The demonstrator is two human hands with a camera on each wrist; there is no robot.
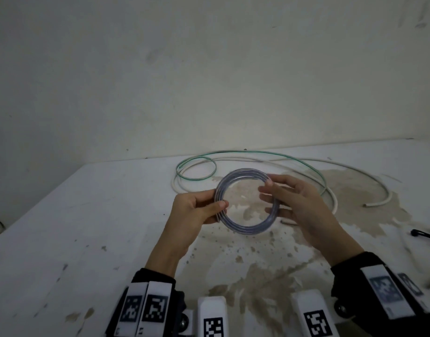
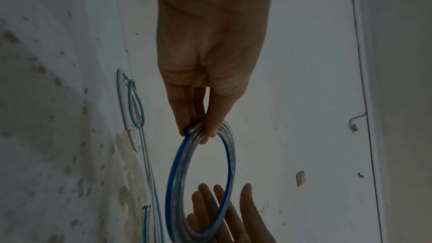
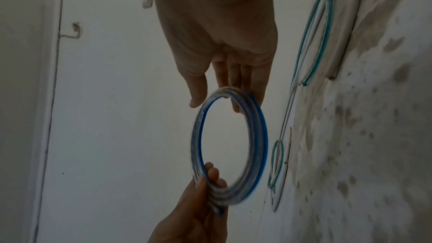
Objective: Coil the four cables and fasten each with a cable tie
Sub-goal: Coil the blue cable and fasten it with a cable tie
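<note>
coil: clear plastic cable with a blue stripe, wound into a flat ring (image 1: 246, 201), held above the stained white worktop (image 1: 87, 215) | left hand (image 1: 197, 210): pinched on ring's left rim | right hand (image 1: 299, 200): fingers straight, touching right rim | black cable tie (image 1: 425, 235): lying at far right, nearer right hand | judged next: tie fetched by right hand

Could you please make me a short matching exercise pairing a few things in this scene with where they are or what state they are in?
Things:
1. blue-striped cable
2. green cable
3. white cable
4. black cable tie

States:
A. at the table's right edge, untouched
B. coiled, held between both hands
C. thick, loose, one end lying right of the hands
D. thin, loose, curled into a loop behind the hands

Pairs: 1-B, 2-D, 3-C, 4-A
</note>
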